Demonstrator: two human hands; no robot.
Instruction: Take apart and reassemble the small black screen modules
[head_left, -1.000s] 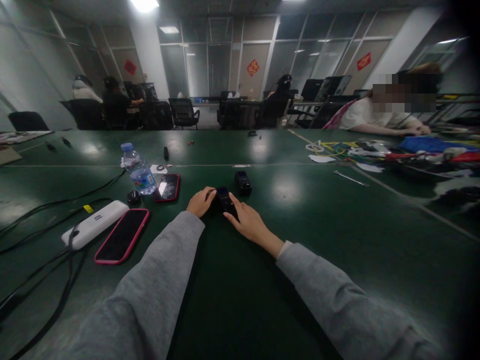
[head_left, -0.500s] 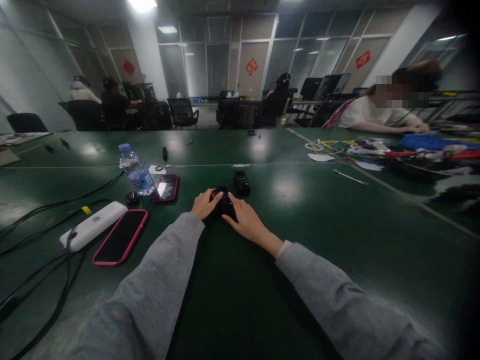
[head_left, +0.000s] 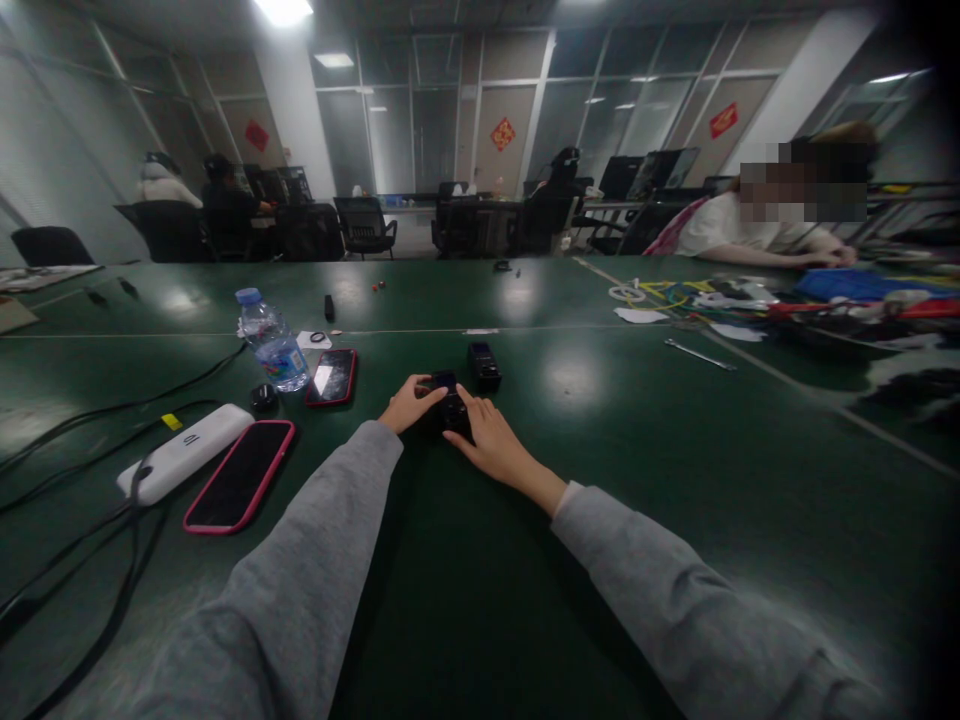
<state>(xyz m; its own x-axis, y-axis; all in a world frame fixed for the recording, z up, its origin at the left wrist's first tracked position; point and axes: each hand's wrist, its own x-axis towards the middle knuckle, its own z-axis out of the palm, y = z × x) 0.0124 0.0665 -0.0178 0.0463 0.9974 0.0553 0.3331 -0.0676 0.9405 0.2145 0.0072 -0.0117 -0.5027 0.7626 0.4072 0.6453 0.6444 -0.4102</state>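
Both my hands meet on a small black device [head_left: 448, 402] lying on the green table [head_left: 600, 460]. My left hand [head_left: 405, 403] grips its left side with curled fingers. My right hand [head_left: 487, 440] holds its right side, fingers laid over its top. A second small black device [head_left: 484, 366] stands just beyond, a little to the right, untouched. Grey sleeves cover both my arms.
Left of my hands lie a red-cased phone [head_left: 331, 376], a pink-cased phone [head_left: 240, 475], a white power bank [head_left: 186, 450] with black cables [head_left: 112, 410], and a water bottle [head_left: 271, 340]. A person in white sits at the far right behind coloured clutter [head_left: 750, 300]. Office chairs line the back.
The black device has been turned from lying lengthwise to sitting more compactly between my hands. My left fingers have closed further round it. The arms have hardly shifted.
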